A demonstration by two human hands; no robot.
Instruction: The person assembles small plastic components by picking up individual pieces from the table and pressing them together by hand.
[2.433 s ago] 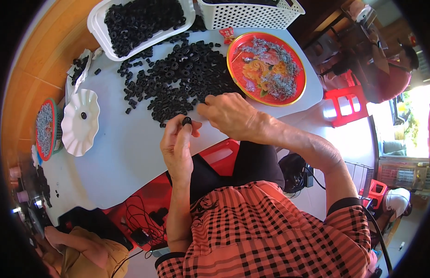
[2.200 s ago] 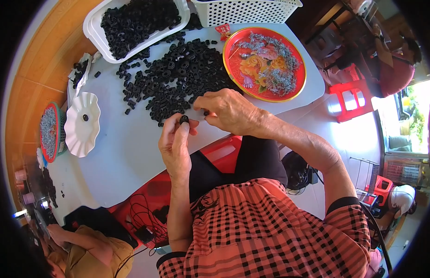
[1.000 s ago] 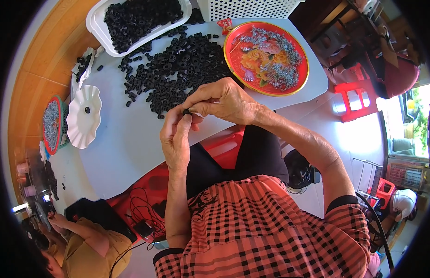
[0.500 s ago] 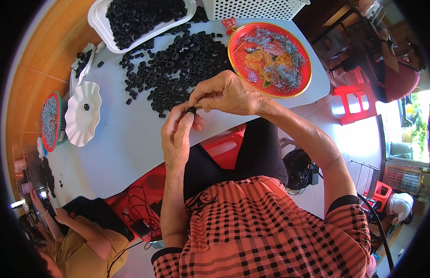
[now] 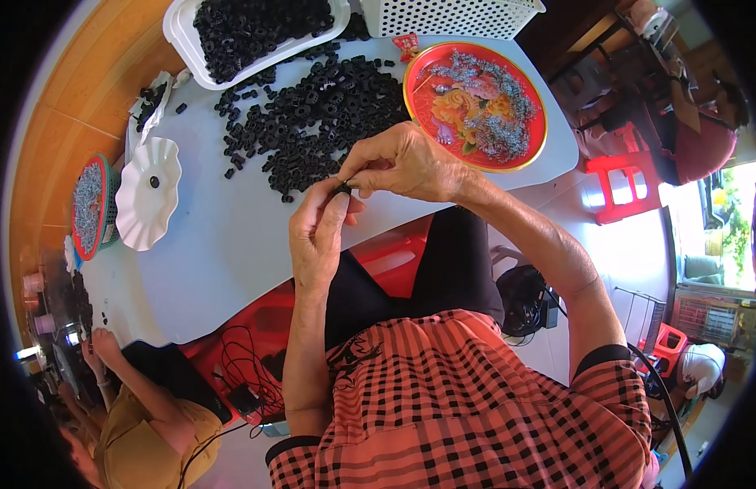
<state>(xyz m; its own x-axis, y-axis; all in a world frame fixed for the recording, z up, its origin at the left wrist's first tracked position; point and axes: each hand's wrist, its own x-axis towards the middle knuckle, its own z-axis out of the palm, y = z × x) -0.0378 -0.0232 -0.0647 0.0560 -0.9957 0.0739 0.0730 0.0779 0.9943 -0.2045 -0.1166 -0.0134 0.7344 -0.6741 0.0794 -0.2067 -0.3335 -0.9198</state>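
Note:
My left hand (image 5: 316,232) pinches a small black plastic part (image 5: 343,188) between thumb and fingertips, near the front edge of the table. Thumb and forefinger of my right hand (image 5: 406,167) close on the same part from the other side. Fingers cover most of it, so its exact shape is hidden. Just beyond my hands lies a wide pile of similar black parts (image 5: 329,110). To the right of the pile, a round red flowered tray (image 5: 427,102) holds many small silvery metal pieces (image 5: 508,134).
A white tray (image 5: 179,45) heaped with black parts and a white perforated basket (image 5: 451,18) stand at the far side. On the left are a scalloped white dish (image 5: 136,200) and a red-and-green basket (image 5: 110,204) of silvery pieces. A co-worker (image 5: 154,424) sits lower left.
Both hands stay together on the black part, with the left hand slightly farther right and its fingers shifted. At lower left, the co-worker's hands have moved closer together.

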